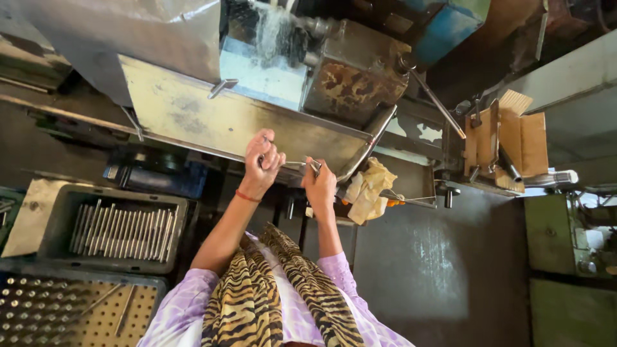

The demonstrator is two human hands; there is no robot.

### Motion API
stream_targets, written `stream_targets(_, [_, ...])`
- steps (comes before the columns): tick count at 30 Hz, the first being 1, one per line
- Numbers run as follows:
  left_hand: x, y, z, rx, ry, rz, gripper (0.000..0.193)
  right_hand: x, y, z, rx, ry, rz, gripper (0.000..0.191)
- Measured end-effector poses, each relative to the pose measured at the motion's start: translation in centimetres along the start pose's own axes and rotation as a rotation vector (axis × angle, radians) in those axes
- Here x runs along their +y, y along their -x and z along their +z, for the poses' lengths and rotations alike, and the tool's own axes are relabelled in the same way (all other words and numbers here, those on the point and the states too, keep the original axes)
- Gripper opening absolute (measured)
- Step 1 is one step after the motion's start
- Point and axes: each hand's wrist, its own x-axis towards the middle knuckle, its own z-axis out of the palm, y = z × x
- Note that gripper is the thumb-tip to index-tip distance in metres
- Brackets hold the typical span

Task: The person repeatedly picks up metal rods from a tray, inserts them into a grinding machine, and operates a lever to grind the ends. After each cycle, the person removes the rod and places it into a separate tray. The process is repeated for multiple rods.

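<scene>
A person in a lilac shirt and tiger-striped scarf works at the front lip of a metal trough (193, 119) on a workshop machine, both hands raised to one thin steel rod (297, 165) that lies level just below that lip. The left hand (262, 160) is closed in a fist around the rod's left end; the right hand (319, 183) pinches its right end, fingers (314, 168) folded tight on the metal. To judge by the grip, the step goes best with the rod kept level and both wrists steady, clear of the trough's sharp front edge and of the water spraying (273, 29) into the back of the trough by a rusty block (347, 83).

A crumpled yellow rag (367, 189) hangs off the trough's right corner, just beside the right hand, close enough to snag. A long lever (437, 103) slants down from the machine, well right of the hands. By the person's left elbow, a grey crate (38, 222) holds more rods (122, 232) laid side by side; below it a perforated tray (138, 318) has pins standing in its holes. A cardboard piece (524, 141) rests farther right.
</scene>
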Motion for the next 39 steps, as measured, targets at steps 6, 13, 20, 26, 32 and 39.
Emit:
stream_targets(6, [-3.1, 4.6, 1.6, -0.251, -0.052, -0.002, 0.027, 1.6, 4.4, -2.0, 0.09, -0.109, -0.023, 0.037])
stream_targets(13, [-4.6, 9.7, 2.3, -0.284, -0.096, -0.058, 0.029, 3.7, 7.6, -5.3, -0.16, -0.159, 0.097, 0.045])
stream_targets(20, [-6.3, 12.4, 1.7, 0.086, 0.069, 0.01, 0.018, 5.7, 10.0, -6.6, -0.261, -0.368, 0.074, 0.046])
stream_targets(26, [-5.7, 11.8, 2.2, 0.441, 0.287, 0.046, 0.033, 7.5, 11.9, -7.2, -0.01, -0.308, -0.236, 0.043])
stream_targets(32, [-6.1, 14.2, 6.3, 0.415, -0.013, 0.308, 0.018, 5.2, 12.7, -7.3, -0.058, -0.437, -0.11, 0.038])
stream_targets(39, [-5.2, 17.1, 6.3, 0.01, -0.313, 0.152, 0.008, 0.6, 13.4, -6.6, -0.211, -0.046, -0.117, 0.042])
